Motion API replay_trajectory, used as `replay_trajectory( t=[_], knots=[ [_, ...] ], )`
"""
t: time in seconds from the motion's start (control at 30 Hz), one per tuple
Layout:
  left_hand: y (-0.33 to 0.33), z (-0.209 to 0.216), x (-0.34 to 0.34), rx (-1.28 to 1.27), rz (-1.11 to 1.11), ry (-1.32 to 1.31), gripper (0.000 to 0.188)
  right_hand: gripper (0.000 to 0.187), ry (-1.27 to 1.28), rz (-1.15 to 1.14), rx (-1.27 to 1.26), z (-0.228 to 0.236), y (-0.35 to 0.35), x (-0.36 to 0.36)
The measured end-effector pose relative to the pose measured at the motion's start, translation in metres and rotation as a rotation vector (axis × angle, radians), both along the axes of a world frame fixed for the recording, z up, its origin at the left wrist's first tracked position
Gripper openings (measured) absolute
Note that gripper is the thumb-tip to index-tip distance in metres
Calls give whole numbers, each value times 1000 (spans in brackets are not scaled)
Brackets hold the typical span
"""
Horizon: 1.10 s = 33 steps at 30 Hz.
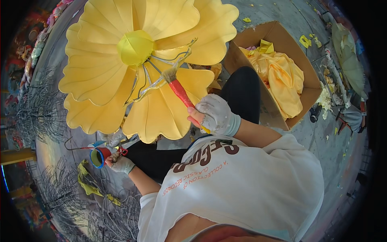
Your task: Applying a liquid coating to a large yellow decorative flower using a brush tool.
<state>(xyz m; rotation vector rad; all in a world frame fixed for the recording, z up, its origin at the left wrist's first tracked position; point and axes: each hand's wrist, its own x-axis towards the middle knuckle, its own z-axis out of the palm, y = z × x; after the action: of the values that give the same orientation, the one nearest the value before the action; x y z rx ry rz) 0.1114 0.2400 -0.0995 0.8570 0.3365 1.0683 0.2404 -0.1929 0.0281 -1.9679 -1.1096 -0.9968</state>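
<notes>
My right hand, in a whitish fingerless glove, grips a paintbrush with a red handle. Its bristles point up and left, at the bare wire petal frame of a big yellow fabric flower; whether they touch the wire I cannot tell. That flower has scalloped petals around a yellow-green centre. Lower left, my left hand, gloved likewise, is closed around a small red cup with a blue rim. The cup is tipped, its inside looking greenish.
A cardboard box holding yellow-orange fabric stands by my bent knee. Bundles of dark wire and a yellow-green cloth strip lie at the left. Red looped handles show beside the cup. Yellow scraps litter the grey floor.
</notes>
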Motion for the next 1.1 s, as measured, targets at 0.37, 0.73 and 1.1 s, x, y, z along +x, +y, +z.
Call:
replay_trajectory(
  t=[0.37,0.73,1.1],
  knots=[
    [-4,5,1,7,35,4,33,29,477,317,279,9,-7,-8],
    [-2,1,-1,-8,-2,-26,33,24,1410,786,1482,-33,-5,26],
    [-2,4,2,-7,1,6,31,29,1260,704,1421,-27,-32,19]
  ],
)
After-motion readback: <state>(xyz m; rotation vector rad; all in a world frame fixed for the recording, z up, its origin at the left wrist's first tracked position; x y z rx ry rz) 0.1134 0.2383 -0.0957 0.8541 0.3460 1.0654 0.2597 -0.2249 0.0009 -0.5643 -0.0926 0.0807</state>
